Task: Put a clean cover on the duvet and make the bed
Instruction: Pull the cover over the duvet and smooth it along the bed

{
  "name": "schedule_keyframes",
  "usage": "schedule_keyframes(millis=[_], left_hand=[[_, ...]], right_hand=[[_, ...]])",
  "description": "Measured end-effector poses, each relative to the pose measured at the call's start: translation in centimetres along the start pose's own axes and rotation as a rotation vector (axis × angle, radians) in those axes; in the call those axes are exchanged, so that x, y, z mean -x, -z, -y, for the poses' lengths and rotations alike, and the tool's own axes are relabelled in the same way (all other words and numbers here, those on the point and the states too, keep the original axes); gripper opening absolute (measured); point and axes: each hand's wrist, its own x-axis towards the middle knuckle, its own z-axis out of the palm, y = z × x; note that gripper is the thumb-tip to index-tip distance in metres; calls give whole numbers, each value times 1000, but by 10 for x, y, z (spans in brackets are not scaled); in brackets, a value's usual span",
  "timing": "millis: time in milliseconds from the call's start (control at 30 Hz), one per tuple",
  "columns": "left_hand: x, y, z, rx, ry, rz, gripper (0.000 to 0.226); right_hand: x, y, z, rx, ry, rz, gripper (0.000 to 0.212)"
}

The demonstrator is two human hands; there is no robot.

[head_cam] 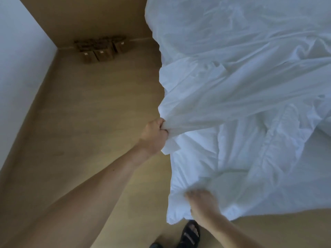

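- Left hand (155,136) is clenched round a bunched corner of the white duvet cover (241,104), which lies rumpled at right, its edge overhanging the floor (89,113); a hard tug could drag it down.
- Right hand (202,203) is blurred at the near edge; I cannot tell its grip, so the fabric may slip.

This is a bedroom in a home. A bed (250,51) heaped with rumpled white bedding (241,113) fills the right side, above a pale wood-look floor (89,113) that meets plain walls (19,59), with small brown boxes (100,49) stacked in the far corner.
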Motion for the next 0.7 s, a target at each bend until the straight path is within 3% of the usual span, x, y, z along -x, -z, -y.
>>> schedule_keyframes(millis=[67, 133, 233, 333, 400, 533, 700], left_hand=[[7, 6, -9, 26, 17, 117, 7], [14, 4, -20, -116, -37, 174, 25], [25, -1, -51, -164, -46, 62, 35], [29, 17, -97, -9, 13, -21, 38], [25, 35, -131, 56, -41, -77, 33], [13, 56, -200, 34, -191, -116, 36], [-2, 63, -246, -126, -124, -69, 15]], right_hand=[[9, 40, -13, -311, -197, -232, 36], [23, 96, -33, -568, -361, -552, 32], [45, 176, -53, -570, -382, -871, 40], [66, 232, -71, -449, -392, -1024, 37], [69, 255, -81, -388, -383, -1117, 37], [48, 282, -93, -160, -158, -1150, 33], [43, 361, -149, -40, 45, -1181, 47]])
